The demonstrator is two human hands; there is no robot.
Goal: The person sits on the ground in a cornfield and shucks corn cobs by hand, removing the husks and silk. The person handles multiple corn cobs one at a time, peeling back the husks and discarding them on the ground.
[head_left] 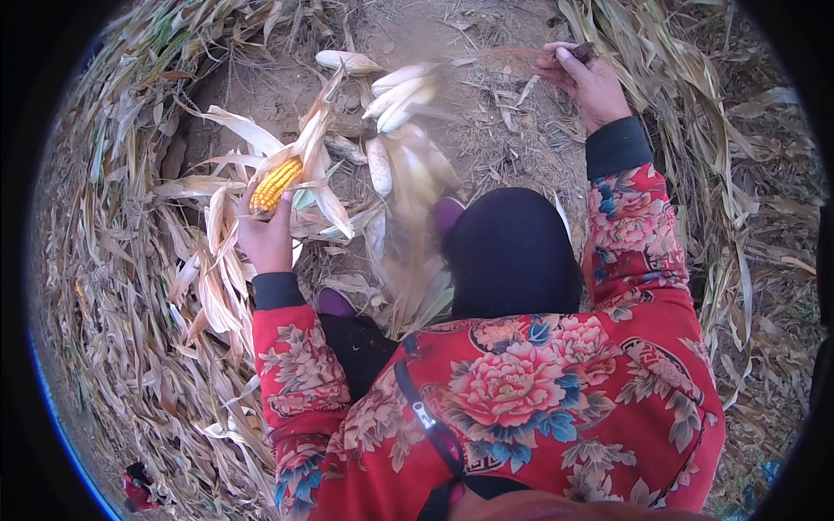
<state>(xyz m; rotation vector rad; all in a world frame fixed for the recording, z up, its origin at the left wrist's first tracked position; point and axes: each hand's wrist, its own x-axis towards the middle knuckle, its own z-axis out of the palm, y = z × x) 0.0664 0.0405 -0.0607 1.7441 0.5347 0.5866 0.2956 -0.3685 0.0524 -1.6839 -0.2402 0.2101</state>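
Observation:
My left hand (268,233) is wrapped round the lower end of a yellow corn cob (276,187). Its pale, dry husk (317,143) is peeled open and hangs off the upper end and sides. Out at the upper right, my right hand (584,80) is raised over the bare ground with its fingers closed on a small dark brown piece (584,52); I cannot make out its kind. A reddish-brown streak stretches left from those fingers. Between the hands, a pale husk (417,187) is smeared by motion.
Several pale ears of corn still in husk (404,94) lie on the dirt ahead, with another ear (380,165) nearer. Heaped dry stalks and leaves (113,226) line the left, and more stalks (669,113) the right. My bent knee (517,252) rises in the middle.

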